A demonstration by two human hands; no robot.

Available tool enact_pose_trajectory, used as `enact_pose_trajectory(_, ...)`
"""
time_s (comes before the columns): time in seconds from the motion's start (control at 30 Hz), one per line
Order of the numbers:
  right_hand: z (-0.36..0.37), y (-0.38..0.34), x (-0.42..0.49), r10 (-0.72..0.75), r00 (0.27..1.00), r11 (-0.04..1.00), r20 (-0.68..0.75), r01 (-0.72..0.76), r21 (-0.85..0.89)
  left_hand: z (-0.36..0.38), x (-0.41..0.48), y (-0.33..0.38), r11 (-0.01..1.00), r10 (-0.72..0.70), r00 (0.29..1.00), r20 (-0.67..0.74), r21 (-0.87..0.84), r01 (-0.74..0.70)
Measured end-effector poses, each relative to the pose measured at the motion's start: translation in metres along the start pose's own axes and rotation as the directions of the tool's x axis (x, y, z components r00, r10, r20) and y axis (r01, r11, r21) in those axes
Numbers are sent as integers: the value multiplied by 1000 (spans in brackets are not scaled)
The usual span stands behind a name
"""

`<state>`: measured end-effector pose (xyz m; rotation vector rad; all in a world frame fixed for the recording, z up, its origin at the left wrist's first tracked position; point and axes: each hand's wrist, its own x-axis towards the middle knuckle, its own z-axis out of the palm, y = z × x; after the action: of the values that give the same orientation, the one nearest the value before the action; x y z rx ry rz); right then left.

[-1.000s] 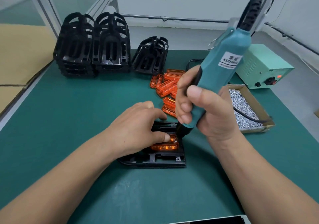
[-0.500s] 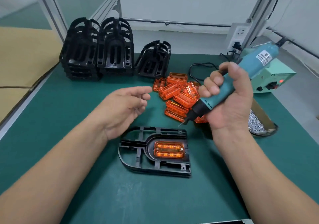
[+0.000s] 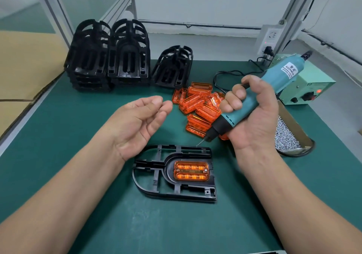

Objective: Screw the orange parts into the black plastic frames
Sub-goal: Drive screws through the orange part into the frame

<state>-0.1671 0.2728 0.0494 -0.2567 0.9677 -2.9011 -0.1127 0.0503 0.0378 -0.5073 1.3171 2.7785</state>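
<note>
A black plastic frame (image 3: 152, 175) lies flat on the green mat in front of me. An orange part (image 3: 191, 171) sits in its recess, with a screw head showing at each end. My left hand (image 3: 137, 122) hovers palm-up above the frame's left end, fingers loosely curled, and I see nothing in it. My right hand (image 3: 250, 120) grips a teal electric screwdriver (image 3: 274, 81), tilted, its bit tip just above the frame's far edge. Behind the hands lies a pile of loose orange parts (image 3: 197, 103).
Tall stacks of black frames (image 3: 109, 58) stand at the back left, a shorter stack (image 3: 173, 67) beside them. A cardboard box of screws (image 3: 288, 136) sits right of my right hand. A green power unit (image 3: 305, 85) and its cable are at the back right.
Both hands have lifted off the frame. The screwdriver went from upright on the orange part to tilted above the far edge. My left hand let go of the part and turned palm-up.
</note>
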Motion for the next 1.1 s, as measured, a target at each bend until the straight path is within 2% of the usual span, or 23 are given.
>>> enact_pose_trajectory(0.17,0,1,0,3,1000,1000,-14,-3,-9,-4,1,2,998,-46,999,17,44,46)
enact_pose_trajectory(0.27,-1,2,0,6,1000,1000,-26,-6,-1,-6,-2,3,990,-142,985,101,13,141)
enact_pose_trajectory(0.33,-1,2,0,5,999,1000,-32,-5,-1,-6,-4,4,986,-159,977,142,64,151)
enact_pose_trajectory(0.53,2,0,-1,-9,1000,1000,-28,9,4,1,-10,2,936,-96,981,168,349,32)
enact_pose_trajectory(0.67,4,-3,-1,-44,999,998,-30,45,46,8,-16,-4,833,22,977,213,536,-136)
enact_pose_trajectory(0.73,5,-6,0,-60,998,996,-28,62,70,9,-17,-8,814,32,970,243,557,-166)
enact_pose_trajectory(0.93,7,-13,0,-95,996,990,2,94,104,12,-26,-16,780,-65,939,337,604,-163)
enact_pose_trajectory(1.1,9,-13,-3,-104,995,990,7,103,96,20,-31,-23,785,-62,950,306,602,-142)
